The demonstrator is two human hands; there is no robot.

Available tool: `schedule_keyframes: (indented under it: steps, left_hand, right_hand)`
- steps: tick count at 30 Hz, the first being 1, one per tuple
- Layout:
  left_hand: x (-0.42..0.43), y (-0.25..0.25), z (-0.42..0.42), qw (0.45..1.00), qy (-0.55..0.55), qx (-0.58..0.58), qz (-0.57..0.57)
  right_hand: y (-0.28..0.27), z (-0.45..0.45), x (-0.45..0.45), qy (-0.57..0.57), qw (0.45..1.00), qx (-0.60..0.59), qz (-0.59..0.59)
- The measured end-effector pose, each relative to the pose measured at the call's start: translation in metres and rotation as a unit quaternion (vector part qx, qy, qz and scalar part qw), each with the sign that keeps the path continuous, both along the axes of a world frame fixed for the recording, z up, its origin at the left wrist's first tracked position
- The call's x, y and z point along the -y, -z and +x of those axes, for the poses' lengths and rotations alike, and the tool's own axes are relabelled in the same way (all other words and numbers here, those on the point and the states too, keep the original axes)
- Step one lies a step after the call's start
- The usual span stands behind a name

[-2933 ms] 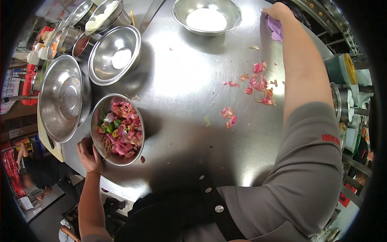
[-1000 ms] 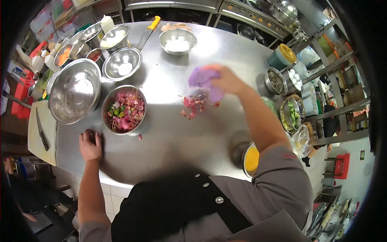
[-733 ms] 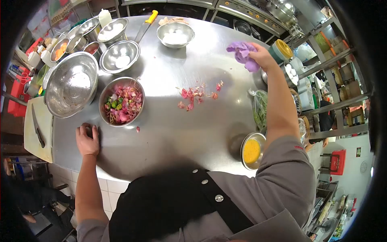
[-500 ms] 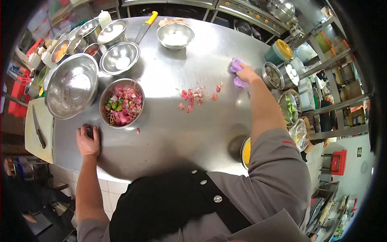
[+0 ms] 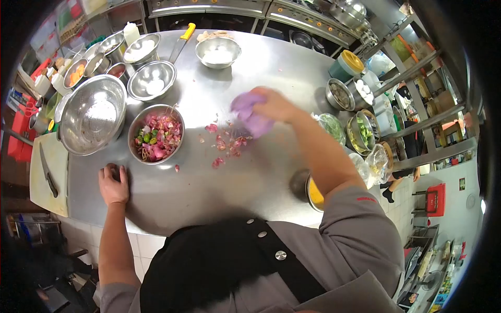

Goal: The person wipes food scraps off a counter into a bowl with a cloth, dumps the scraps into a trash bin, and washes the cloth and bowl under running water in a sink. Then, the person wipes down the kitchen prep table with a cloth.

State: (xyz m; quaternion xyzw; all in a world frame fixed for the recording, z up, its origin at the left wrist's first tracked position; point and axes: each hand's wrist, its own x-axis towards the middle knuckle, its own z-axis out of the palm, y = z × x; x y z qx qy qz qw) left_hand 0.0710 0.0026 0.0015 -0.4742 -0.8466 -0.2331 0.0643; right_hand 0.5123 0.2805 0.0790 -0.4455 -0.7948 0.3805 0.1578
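Observation:
My right hand (image 5: 271,106) is closed on a crumpled purple cloth (image 5: 253,115), both blurred by motion over the steel table (image 5: 209,190). Scattered pinkish-red onion skins (image 5: 229,143) lie just below and left of the cloth. My left hand (image 5: 113,185) rests on the table near its left front edge, fingers loosely bent, thumb apart, holding nothing. Just beyond it stands a steel bowl (image 5: 131,148) full of reddish onion peels and some green trimmings (image 5: 156,136). One small scrap of peel (image 5: 177,168) sits by that bowl.
A large steel bowl (image 5: 96,117) and smaller bowls crowd the left. A knife (image 5: 48,175) lies on a white cutting board (image 5: 52,201). A yellow-handled knife (image 5: 183,39) lies at the back beside another bowl (image 5: 218,55). Containers and a bowl of yellow contents (image 5: 315,194) line the right.
My right hand has swept the cloth leftward from the table's right side to the onion skins. The skins have shifted left and are more bunched. My left hand stays put.

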Motion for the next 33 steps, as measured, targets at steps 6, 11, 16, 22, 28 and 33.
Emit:
schedule_keyframes:
  steps: [6,11,16,22,28,33]
  left_hand:
    - [-0.003,0.002,-0.002,1.000,0.008,0.011,0.019]
    - [-0.006,0.007,-0.005,0.999,0.021,0.010,0.028]
    - [-0.010,0.003,-0.001,1.000,0.005,-0.005,-0.005]
    - [-0.014,0.001,0.003,0.999,-0.002,0.033,-0.007]
    - [-0.011,-0.002,0.003,0.999,-0.014,0.023,-0.023]
    - [-0.007,0.005,-0.004,1.000,-0.010,0.020,-0.011]
  right_hand:
    - [-0.013,0.125,-0.099,0.214,0.976,0.046,-0.003]
    - [0.070,0.156,-0.139,0.396,0.875,0.276,0.037]
    - [0.089,0.129,-0.183,0.420,0.862,0.269,0.091]
    - [0.089,0.045,-0.195,0.261,0.909,0.279,0.164]
    - [0.095,-0.048,-0.105,0.044,0.966,0.139,0.214]
    - [0.081,-0.099,-0.024,-0.123,0.982,0.034,0.141]
